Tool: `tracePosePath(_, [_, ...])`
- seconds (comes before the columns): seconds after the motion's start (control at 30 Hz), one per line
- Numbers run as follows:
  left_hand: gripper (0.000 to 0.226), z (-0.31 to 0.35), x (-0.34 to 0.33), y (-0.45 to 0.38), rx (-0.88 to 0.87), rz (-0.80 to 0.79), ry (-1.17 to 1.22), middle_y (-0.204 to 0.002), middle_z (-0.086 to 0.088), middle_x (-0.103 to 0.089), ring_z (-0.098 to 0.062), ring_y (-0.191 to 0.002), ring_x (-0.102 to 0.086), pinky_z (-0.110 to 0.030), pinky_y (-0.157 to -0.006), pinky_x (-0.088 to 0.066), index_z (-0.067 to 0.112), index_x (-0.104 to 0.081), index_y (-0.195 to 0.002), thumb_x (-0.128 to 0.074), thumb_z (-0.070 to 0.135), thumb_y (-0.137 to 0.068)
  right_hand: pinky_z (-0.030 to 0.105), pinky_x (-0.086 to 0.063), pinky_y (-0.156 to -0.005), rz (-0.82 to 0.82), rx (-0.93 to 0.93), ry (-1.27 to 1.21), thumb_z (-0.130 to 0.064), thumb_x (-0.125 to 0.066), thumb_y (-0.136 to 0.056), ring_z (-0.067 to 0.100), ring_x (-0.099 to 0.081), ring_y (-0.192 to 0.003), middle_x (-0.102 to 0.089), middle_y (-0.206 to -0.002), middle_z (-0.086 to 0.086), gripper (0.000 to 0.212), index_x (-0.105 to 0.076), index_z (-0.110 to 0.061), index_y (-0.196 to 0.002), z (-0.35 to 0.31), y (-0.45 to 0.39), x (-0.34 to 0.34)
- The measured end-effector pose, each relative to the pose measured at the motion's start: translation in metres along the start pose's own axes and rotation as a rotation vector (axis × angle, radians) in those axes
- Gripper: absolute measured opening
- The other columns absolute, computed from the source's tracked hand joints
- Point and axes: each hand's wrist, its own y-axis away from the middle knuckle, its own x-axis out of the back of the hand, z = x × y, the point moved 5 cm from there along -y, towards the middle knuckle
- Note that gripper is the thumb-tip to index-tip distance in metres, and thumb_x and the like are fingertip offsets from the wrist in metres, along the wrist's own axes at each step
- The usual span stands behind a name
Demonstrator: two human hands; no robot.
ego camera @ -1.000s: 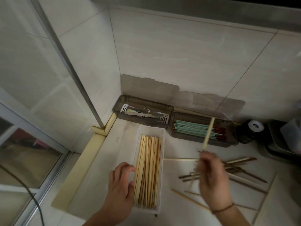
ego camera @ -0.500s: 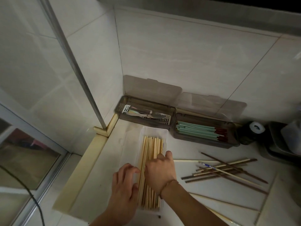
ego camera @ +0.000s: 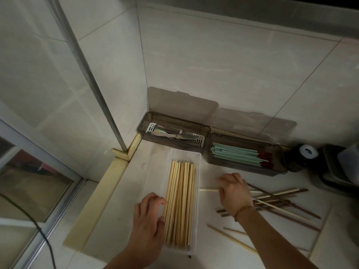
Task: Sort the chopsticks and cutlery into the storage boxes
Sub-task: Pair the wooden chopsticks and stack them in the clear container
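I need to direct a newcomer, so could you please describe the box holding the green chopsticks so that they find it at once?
Start at the tiled wall corner, where two smoky lidded boxes sit side by side. It is the right-hand smoky box. The left smoky box holds metal cutlery, and the clear box holds pale wooden chopsticks.

Two bare arms, no sleeves in view up to frame edge. Left hand: no ring, watch or band seen; nails short, plain as far as dim light shows. Right hand: thin cord bracelet round wrist, brownish w/ lighter bits, single strand, sits just behind the hand. No glove on either. Fingers of right hand blurred, so no detail there.
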Motion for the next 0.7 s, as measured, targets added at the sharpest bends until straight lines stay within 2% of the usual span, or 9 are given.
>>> tracePosePath(0.07, [0.037,0.001,0.0,0.0,-0.009,-0.002,-0.005,-0.126,0.02,-0.03,-0.003,-0.12,-0.029,-0.035,-0.085,-0.037,0.039,-0.039,-0.114,-0.037,0.027,-0.079,0.032,-0.045,-0.059,-0.092,0.066,0.066,-0.011,-0.081,-0.058,0.025,-0.056,-0.079,-0.065,-0.083,-0.006,0.021,-0.067,-0.025,-0.065,0.009,0.0,-0.008])
tracePosePath(0.13, [0.037,0.001,0.0,0.0,-0.01,-0.003,-0.009,-0.126,0.021,-0.03,-0.004,-0.12,-0.029,-0.033,-0.085,-0.037,0.038,-0.04,-0.114,-0.037,0.027,-0.079,0.031,-0.044,-0.057,-0.111,0.11,0.077,-0.017,-0.084,-0.056,0.024,-0.055,-0.076,-0.064,-0.08,-0.008,0.021,-0.067,-0.027,-0.061,0.01,-0.002,-0.007])
tracePosePath(0.23, [0.038,0.001,0.0,0.0,-0.005,-0.004,-0.012,-0.125,0.024,-0.028,-0.002,-0.12,-0.028,-0.033,-0.085,-0.037,0.039,-0.039,-0.114,-0.037,0.026,-0.078,0.03,-0.045,-0.054,-0.095,0.151,0.082,-0.018,-0.088,-0.052,0.022,-0.054,-0.074,-0.063,-0.076,-0.009,0.023,-0.069,-0.026,-0.062,0.01,-0.001,-0.009])
tracePosePath(0.33, [0.041,0.0,0.0,-0.001,0.002,-0.011,-0.019,-0.124,0.025,-0.027,-0.002,-0.121,-0.027,-0.033,-0.086,-0.037,0.042,-0.037,-0.114,-0.04,0.022,-0.078,0.031,-0.047,-0.057,-0.053,0.087,-0.006,-0.012,-0.078,-0.067,0.02,-0.048,-0.078,-0.061,-0.078,-0.007,0.016,-0.065,-0.022,-0.071,0.015,0.003,-0.014])
tracePosePath(0.43, [0.049,-0.001,-0.001,-0.001,0.017,-0.019,-0.025,-0.126,0.026,-0.026,-0.002,-0.122,-0.025,-0.035,-0.087,-0.037,0.046,-0.035,-0.113,-0.045,0.015,-0.076,0.03,-0.049,-0.065,0.067,0.044,-0.195,-0.013,-0.053,-0.085,0.017,-0.048,-0.082,-0.06,-0.082,-0.006,0.012,-0.062,-0.019,-0.082,0.011,0.004,0.001])
tracePosePath(0.5, [0.048,0.0,0.0,-0.001,0.02,-0.021,-0.022,-0.126,0.026,-0.026,-0.002,-0.122,-0.025,-0.034,-0.087,-0.036,0.046,-0.035,-0.113,-0.044,0.016,-0.077,0.016,-0.043,-0.074,0.165,-0.01,-0.389,-0.003,-0.059,-0.086,0.008,-0.046,-0.083,-0.056,-0.086,-0.008,0.013,-0.061,-0.016,-0.089,0.003,0.0,0.025])
tracePosePath(0.57, [0.047,0.0,-0.001,-0.001,0.018,-0.026,-0.023,-0.127,0.023,-0.027,-0.003,-0.122,-0.026,-0.035,-0.088,-0.036,0.045,-0.036,-0.114,-0.043,0.017,-0.077,0.006,-0.038,-0.076,0.256,-0.037,-0.543,-0.009,-0.059,-0.09,0.002,-0.046,-0.083,-0.053,-0.089,-0.008,0.012,-0.057,-0.02,-0.096,-0.011,-0.006,0.055])
tracePosePath(0.63, [0.05,0.0,-0.001,-0.001,0.023,-0.031,-0.025,-0.127,0.023,-0.027,-0.002,-0.123,-0.025,-0.035,-0.089,-0.036,0.044,-0.036,-0.114,-0.045,0.013,-0.076,0.009,-0.042,-0.077,0.382,-0.008,-0.707,-0.027,-0.05,-0.096,0.004,-0.053,-0.083,-0.056,-0.091,-0.004,0.008,-0.053,-0.023,-0.102,-0.029,-0.01,0.089])
tracePosePath(0.7, [0.051,-0.001,-0.001,-0.001,0.024,-0.031,-0.024,-0.127,0.024,-0.027,-0.002,-0.123,-0.025,-0.036,-0.089,-0.037,0.044,-0.036,-0.114,-0.046,0.012,-0.075,0.021,-0.05,-0.075,0.504,0.007,-0.966,-0.023,-0.049,-0.096,0.014,-0.061,-0.084,-0.061,-0.092,0.007,0.014,-0.046,-0.024,-0.109,-0.046,-0.014,0.116])
